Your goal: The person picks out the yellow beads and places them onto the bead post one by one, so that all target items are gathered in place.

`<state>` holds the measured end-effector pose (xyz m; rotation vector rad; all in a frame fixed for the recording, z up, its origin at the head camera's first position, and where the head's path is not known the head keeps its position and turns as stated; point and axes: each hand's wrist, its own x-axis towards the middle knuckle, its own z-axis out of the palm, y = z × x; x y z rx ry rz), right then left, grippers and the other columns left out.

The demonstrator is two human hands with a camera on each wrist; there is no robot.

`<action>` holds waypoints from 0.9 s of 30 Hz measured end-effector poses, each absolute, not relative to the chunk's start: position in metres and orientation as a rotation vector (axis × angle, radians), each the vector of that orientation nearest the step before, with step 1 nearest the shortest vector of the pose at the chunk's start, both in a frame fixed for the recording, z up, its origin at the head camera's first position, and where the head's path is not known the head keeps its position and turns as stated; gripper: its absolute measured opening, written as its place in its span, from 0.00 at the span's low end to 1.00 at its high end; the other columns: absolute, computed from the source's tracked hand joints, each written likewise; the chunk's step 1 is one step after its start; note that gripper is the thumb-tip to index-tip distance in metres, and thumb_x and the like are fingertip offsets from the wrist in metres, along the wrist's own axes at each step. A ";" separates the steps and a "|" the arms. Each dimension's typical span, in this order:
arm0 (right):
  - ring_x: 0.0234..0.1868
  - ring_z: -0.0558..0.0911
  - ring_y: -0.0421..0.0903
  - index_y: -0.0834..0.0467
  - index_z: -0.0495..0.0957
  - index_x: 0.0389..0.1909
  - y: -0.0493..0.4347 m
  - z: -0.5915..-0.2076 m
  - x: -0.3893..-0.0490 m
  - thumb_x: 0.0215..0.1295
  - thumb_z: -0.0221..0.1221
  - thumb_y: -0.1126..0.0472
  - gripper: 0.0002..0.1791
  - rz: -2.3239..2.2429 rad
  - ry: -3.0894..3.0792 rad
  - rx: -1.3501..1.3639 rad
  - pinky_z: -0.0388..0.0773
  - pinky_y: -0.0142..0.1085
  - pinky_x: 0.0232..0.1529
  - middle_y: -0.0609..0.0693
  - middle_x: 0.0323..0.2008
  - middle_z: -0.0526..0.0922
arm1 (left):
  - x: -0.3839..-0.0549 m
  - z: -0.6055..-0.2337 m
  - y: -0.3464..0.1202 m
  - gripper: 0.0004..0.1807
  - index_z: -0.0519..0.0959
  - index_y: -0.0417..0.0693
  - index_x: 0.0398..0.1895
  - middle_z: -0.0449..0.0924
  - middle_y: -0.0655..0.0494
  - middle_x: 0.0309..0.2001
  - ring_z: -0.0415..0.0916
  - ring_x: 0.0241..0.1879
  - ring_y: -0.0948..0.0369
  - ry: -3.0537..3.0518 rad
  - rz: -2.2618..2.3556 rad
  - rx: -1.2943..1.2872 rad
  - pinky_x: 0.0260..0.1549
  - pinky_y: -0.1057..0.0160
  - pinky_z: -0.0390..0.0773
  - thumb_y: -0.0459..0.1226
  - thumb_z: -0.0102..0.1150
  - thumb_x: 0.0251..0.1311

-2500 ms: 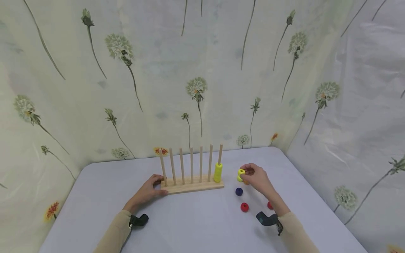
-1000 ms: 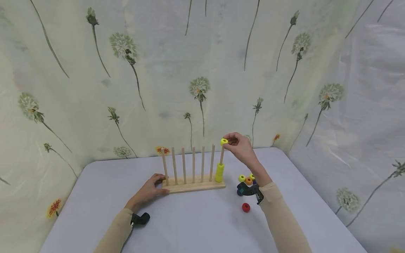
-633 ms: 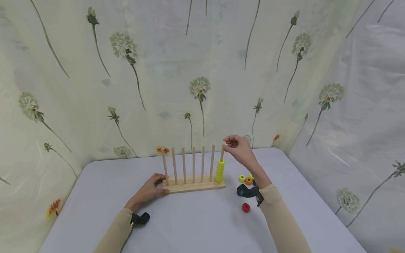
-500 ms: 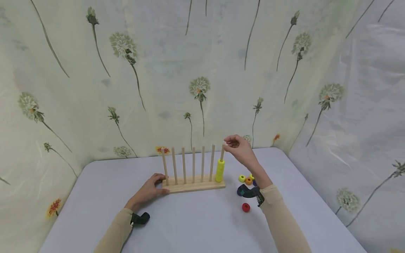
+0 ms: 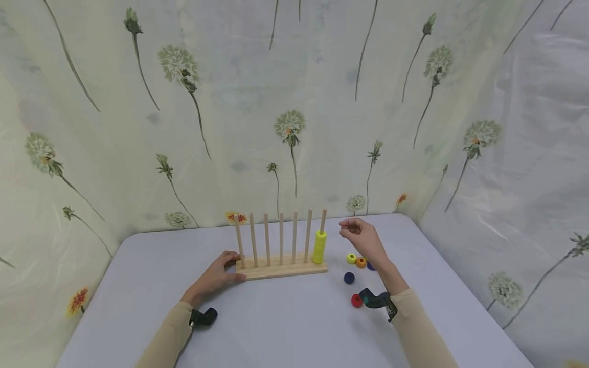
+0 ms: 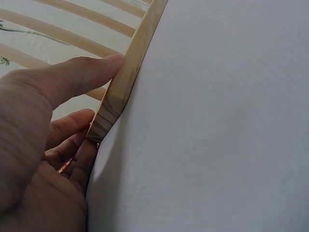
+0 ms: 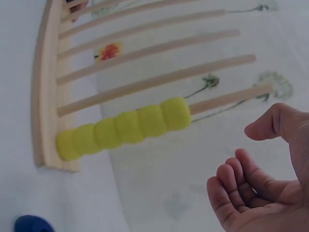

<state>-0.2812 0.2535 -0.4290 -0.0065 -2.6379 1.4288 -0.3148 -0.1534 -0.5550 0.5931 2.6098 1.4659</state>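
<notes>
A wooden peg rack (image 5: 286,271) stands upright on the table, with a row of several tall pegs. Yellow beads (image 5: 319,247) are stacked on its rightmost peg, whose top sticks out bare above them; the other pegs carry none. My left hand (image 5: 216,273) grips the rack's left end, and in the left wrist view its thumb presses one side of the wooden base (image 6: 126,72) with the fingers on the other. To the right of the stack, my right hand (image 5: 365,239) hovers with loosely bent fingers. Nothing lies between its thumb and fingertips in the right wrist view.
Right of the rack lie loose beads: a yellow bead (image 5: 352,258), an orange bead (image 5: 361,262), a dark blue bead (image 5: 349,278), another blue bead (image 5: 371,266) partly hidden, and a red bead (image 5: 356,300). A flower-patterned curtain (image 5: 230,128) hangs behind the white table (image 5: 276,322).
My right hand carried a yellow bead from the table to the rightmost peg and let it go, so the stack grew taller. It then moved right and down. My left hand stayed on the rack.
</notes>
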 end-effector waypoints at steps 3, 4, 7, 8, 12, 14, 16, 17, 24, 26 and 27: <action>0.50 0.78 0.50 0.59 0.75 0.53 0.263 -0.450 -0.278 0.67 0.58 0.53 0.19 1.450 -2.669 -0.083 0.78 0.41 0.53 0.56 0.49 0.80 | -0.317 -0.556 -0.156 0.31 0.75 0.41 0.56 0.70 0.47 0.58 0.67 0.63 0.47 2.596 1.470 0.596 0.65 0.45 0.64 0.42 0.73 0.49; 0.50 0.79 0.51 0.60 0.75 0.54 0.266 -0.457 -0.277 0.67 0.58 0.53 0.19 1.457 -2.677 -0.107 0.78 0.41 0.51 0.56 0.49 0.80 | -0.317 -0.556 -0.157 0.31 0.75 0.42 0.56 0.70 0.47 0.58 0.67 0.63 0.48 2.592 1.471 0.598 0.65 0.45 0.64 0.43 0.74 0.49; 0.47 0.79 0.49 0.61 0.76 0.53 0.274 -0.478 -0.275 0.65 0.58 0.55 0.20 1.452 -2.708 -0.175 0.78 0.36 0.45 0.57 0.47 0.80 | -0.318 -0.557 -0.159 0.32 0.75 0.42 0.55 0.70 0.47 0.58 0.67 0.63 0.47 2.577 1.479 0.606 0.65 0.45 0.64 0.45 0.74 0.48; 0.46 0.79 0.49 0.62 0.76 0.52 0.275 -0.484 -0.274 0.64 0.58 0.55 0.19 1.441 -2.716 -0.198 0.78 0.35 0.43 0.56 0.46 0.81 | -0.318 -0.557 -0.159 0.32 0.75 0.42 0.55 0.70 0.47 0.58 0.67 0.62 0.47 2.571 1.480 0.602 0.65 0.45 0.64 0.45 0.74 0.48; 0.43 0.79 0.47 0.61 0.78 0.49 0.283 -0.505 -0.272 0.62 0.59 0.57 0.16 1.373 -2.747 -0.246 0.77 0.34 0.41 0.55 0.44 0.82 | -0.317 -0.558 -0.160 0.33 0.75 0.45 0.56 0.70 0.50 0.57 0.68 0.62 0.49 2.574 1.464 0.578 0.64 0.47 0.65 0.47 0.74 0.47; 0.43 0.79 0.47 0.60 0.79 0.48 0.285 -0.512 -0.270 0.62 0.59 0.57 0.15 1.337 -2.754 -0.261 0.79 0.36 0.42 0.56 0.44 0.82 | -0.317 -0.557 -0.160 0.33 0.75 0.45 0.56 0.70 0.51 0.57 0.68 0.62 0.50 2.573 1.467 0.566 0.64 0.48 0.65 0.47 0.74 0.47; 0.44 0.79 0.49 0.61 0.78 0.48 0.288 -0.517 -0.269 0.62 0.59 0.58 0.16 1.310 -2.756 -0.272 0.80 0.37 0.43 0.57 0.44 0.81 | -0.316 -0.557 -0.160 0.33 0.75 0.45 0.56 0.70 0.51 0.57 0.68 0.62 0.50 2.579 1.462 0.570 0.65 0.48 0.65 0.47 0.74 0.47; 0.44 0.79 0.49 0.61 0.78 0.48 0.290 -0.519 -0.269 0.61 0.59 0.58 0.16 1.301 -2.756 -0.281 0.80 0.37 0.43 0.57 0.45 0.81 | -0.316 -0.557 -0.159 0.33 0.75 0.45 0.56 0.70 0.51 0.57 0.68 0.63 0.50 2.578 1.463 0.572 0.65 0.48 0.65 0.47 0.74 0.48; 0.44 0.80 0.52 0.63 0.78 0.47 0.297 -0.529 -0.270 0.59 0.61 0.58 0.17 1.246 -2.768 -0.336 0.80 0.36 0.38 0.60 0.45 0.81 | -0.316 -0.556 -0.158 0.33 0.75 0.46 0.56 0.70 0.51 0.58 0.68 0.62 0.50 2.572 1.457 0.580 0.64 0.48 0.65 0.48 0.74 0.48; 0.45 0.80 0.52 0.63 0.77 0.47 0.297 -0.531 -0.271 0.58 0.62 0.59 0.17 1.236 -2.768 -0.338 0.80 0.36 0.40 0.60 0.44 0.81 | -0.317 -0.556 -0.157 0.33 0.75 0.46 0.56 0.70 0.51 0.58 0.68 0.62 0.50 2.570 1.459 0.578 0.64 0.48 0.65 0.48 0.74 0.48; 0.44 0.80 0.52 0.63 0.77 0.47 0.298 -0.532 -0.272 0.58 0.62 0.59 0.18 1.233 -2.765 -0.339 0.80 0.35 0.39 0.59 0.44 0.81 | -0.317 -0.556 -0.157 0.32 0.75 0.46 0.56 0.70 0.51 0.58 0.68 0.62 0.50 2.574 1.455 0.581 0.64 0.48 0.65 0.48 0.74 0.48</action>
